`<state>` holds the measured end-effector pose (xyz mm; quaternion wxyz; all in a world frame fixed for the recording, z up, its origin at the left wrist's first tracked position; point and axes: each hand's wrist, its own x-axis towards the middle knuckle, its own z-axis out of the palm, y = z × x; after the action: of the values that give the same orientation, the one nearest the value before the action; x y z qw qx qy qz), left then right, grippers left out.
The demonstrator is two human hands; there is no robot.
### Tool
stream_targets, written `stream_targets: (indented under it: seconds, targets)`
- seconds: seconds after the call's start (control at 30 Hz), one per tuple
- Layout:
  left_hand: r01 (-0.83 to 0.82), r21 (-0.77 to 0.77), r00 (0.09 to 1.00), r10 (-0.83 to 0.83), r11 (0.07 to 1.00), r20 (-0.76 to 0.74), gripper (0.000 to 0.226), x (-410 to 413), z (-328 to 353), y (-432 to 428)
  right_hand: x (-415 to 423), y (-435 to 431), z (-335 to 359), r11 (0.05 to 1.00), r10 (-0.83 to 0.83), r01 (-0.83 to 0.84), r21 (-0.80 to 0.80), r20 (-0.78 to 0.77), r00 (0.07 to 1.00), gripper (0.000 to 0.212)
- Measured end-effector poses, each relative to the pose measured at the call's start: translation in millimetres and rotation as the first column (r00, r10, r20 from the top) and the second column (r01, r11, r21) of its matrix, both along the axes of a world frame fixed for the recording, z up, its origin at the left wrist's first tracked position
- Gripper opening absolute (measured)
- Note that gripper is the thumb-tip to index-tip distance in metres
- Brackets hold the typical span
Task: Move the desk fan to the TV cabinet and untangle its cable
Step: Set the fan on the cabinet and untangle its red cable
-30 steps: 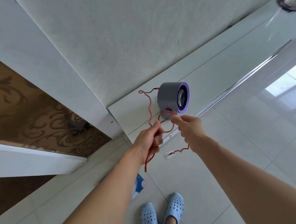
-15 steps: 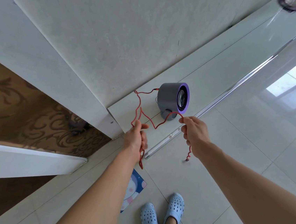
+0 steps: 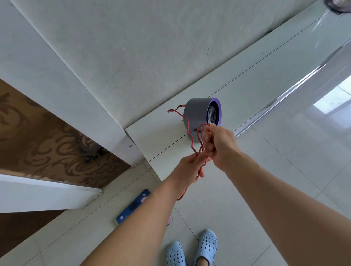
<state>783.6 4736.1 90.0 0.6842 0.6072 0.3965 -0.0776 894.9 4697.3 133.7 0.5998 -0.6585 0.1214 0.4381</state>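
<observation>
A small grey desk fan (image 3: 198, 113) with a purple front ring stands on the near end of the white TV cabinet (image 3: 262, 77). Its kinked red cable (image 3: 188, 132) runs from the fan's back, loops down past its base and into both hands. My right hand (image 3: 220, 146) is closed on a loop of cable just in front of the fan's base. Just below it, my left hand (image 3: 188, 171) pinches the cable, and a loose strand hangs below its wrist. The plug end is hidden.
The wall rises behind the cabinet. A dark round object (image 3: 340, 2) sits at the cabinet's far end. On the glossy tiled floor lie a blue card (image 3: 134, 208) and my feet in light blue clogs (image 3: 192, 256). A brown patterned panel (image 3: 28, 139) is at left.
My hands were spread apart with the cable stretched between them; they have now come together in front of the fan's base, gathering the cable into loops. The fan has not moved.
</observation>
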Motion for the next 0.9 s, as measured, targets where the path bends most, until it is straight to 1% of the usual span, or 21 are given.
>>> stream_targets:
  seconds: [0.1,0.17,0.23,0.27,0.3,0.33,0.4,0.47,0.5,0.53,0.57,0.6,0.63,0.67,0.7,0.73,0.8,0.83,0.9]
  targets:
    - [0.023,0.024,0.999,-0.024,0.999,0.043,0.035,-1.6,-4.4,-0.6,7.0,10.1,5.7,0.997,-0.061,0.063,0.041,-0.060,0.996,0.028]
    - [0.065,0.085,0.995,-0.071,0.994,0.067,0.037,-3.7,-8.0,-0.6,14.0,16.0,8.0,0.988,-0.121,0.129,0.081,-0.102,0.987,0.027]
    - [0.036,0.153,0.996,-0.047,0.988,0.071,0.039,-3.8,-9.8,0.0,18.1,19.9,9.9,0.983,-0.130,0.143,0.117,-0.110,0.985,0.023]
    - [0.005,0.159,0.997,-0.017,0.987,0.077,0.039,-3.0,-9.8,0.9,18.6,20.5,9.8,0.984,-0.107,0.119,0.132,-0.094,0.990,0.021]
    - [-0.041,0.132,0.996,0.029,0.990,0.087,0.037,-2.5,-10.0,1.9,18.4,19.6,8.4,0.990,-0.055,0.061,0.124,-0.047,0.997,0.022]
    - [-0.105,0.072,0.990,0.098,0.992,0.097,0.035,-1.8,-9.7,2.9,18.0,16.7,4.8,0.996,0.022,-0.024,0.083,0.020,1.000,0.028]
    - [-0.266,-0.103,0.956,0.275,0.959,0.099,0.030,0.0,-8.7,4.9,16.4,5.2,-7.3,0.983,0.181,-0.178,-0.033,0.115,0.977,0.039]
    - [-0.401,-0.254,0.900,0.430,0.880,0.069,0.029,3.1,-4.8,6.9,12.3,-11.5,-24.0,0.953,0.298,-0.289,-0.089,0.117,0.947,0.030]
    - [-0.449,-0.306,0.872,0.486,0.839,0.052,0.030,4.8,-2.4,8.3,9.5,-19.9,-32.2,0.930,0.362,-0.351,-0.109,0.107,0.926,0.028]
    - [-0.487,-0.353,0.845,0.533,0.799,0.039,0.031,6.6,0.6,9.6,5.5,-26.7,-39.2,0.891,0.447,-0.434,-0.132,0.094,0.890,0.030]
    - [-0.518,-0.404,0.816,0.577,0.754,0.029,0.033,7.9,4.2,11.1,1.2,-32.4,-45.7,0.824,0.557,-0.539,-0.174,0.082,0.826,0.032]
    - [-0.546,-0.459,0.783,0.622,0.701,0.017,0.036,9.5,8.0,13.0,-4.1,-36.5,-50.5,0.718,0.684,-0.653,-0.239,0.073,0.725,0.032]
    - [-0.570,-0.515,0.747,0.665,0.640,-0.001,0.037,11.2,11.2,14.9,-9.6,-40.1,-54.8,0.577,0.803,-0.755,-0.311,0.050,0.593,0.034]
    - [-0.592,-0.564,0.708,0.705,0.576,-0.022,0.038,12.3,13.8,17.3,-14.6,-43.9,-59.6,0.447,0.881,-0.816,-0.367,0.022,0.473,0.035]
    - [-0.607,-0.604,0.671,0.741,0.516,-0.042,0.039,12.7,16.2,20.1,-18.2,-48.3,-64.6,0.367,0.917,-0.842,-0.396,0.000,0.399,0.035]
    - [-0.617,-0.637,0.636,0.770,0.462,-0.058,0.039,12.4,18.2,23.1,-20.9,-54.3,-70.1,0.338,0.929,-0.850,-0.404,-0.002,0.371,0.028]
    - [-0.628,-0.670,0.586,0.807,0.395,-0.073,0.041,9.1,20.5,30.5,-24.2,-67.4,-79.6,0.351,0.927,-0.837,-0.419,0.032,0.373,0.009]
    - [-0.635,-0.669,0.576,0.814,0.385,-0.078,0.042,6.1,20.4,34.5,-24.6,-73.9,-83.6,0.373,0.920,-0.818,-0.437,0.059,0.388,0.007]
    - [-0.653,-0.640,0.586,0.806,0.406,-0.087,0.044,0.5,19.0,42.0,-21.0,-84.0,-90.0,0.434,0.895,-0.763,-0.479,0.131,0.427,0.013]
